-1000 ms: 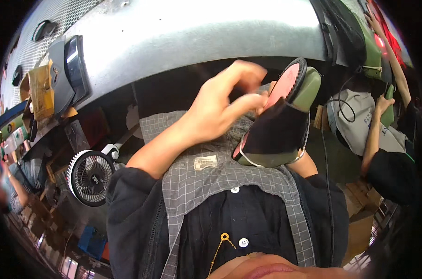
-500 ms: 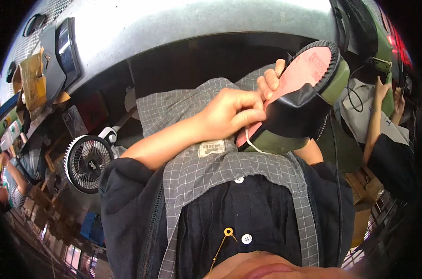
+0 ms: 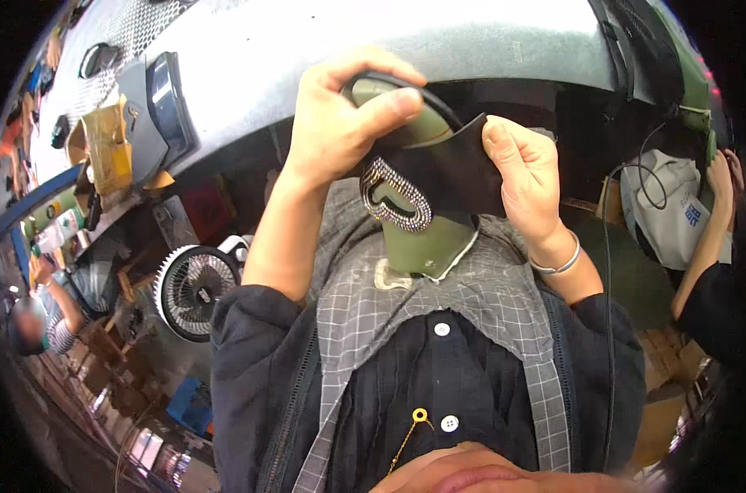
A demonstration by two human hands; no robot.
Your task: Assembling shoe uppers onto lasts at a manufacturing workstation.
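Note:
A green shoe last [image 3: 414, 246] is held upright in front of my apron, with a black shoe upper [image 3: 459, 181] wrapped over it. An oval, rhinestone-studded buckle ornament [image 3: 411, 215] sits on the upper's side facing me. My left hand [image 3: 336, 123] grips the rounded toe end of the last, thumb across the green surface and fingers around the far side. With thumb and bent fingers, my right hand [image 3: 525, 172] pinches the right edge of the black upper, which stands away from the last there. The pink insole faces away and is hidden.
A metal worktable [image 3: 471, 45] curves across the far side. A white fan [image 3: 194, 292] stands at the left, below a yellow-taped box [image 3: 106, 148]. Co-workers' arms [image 3: 702, 234] show at both sides, a grey bag [image 3: 669, 205] and a hanging cable [image 3: 609, 329] at the right.
The last has been turned over and moved left, so the pink insole is out of sight and the rhinestone buckle shows. My left hand moved up to the toe; my right hand now pinches the upper.

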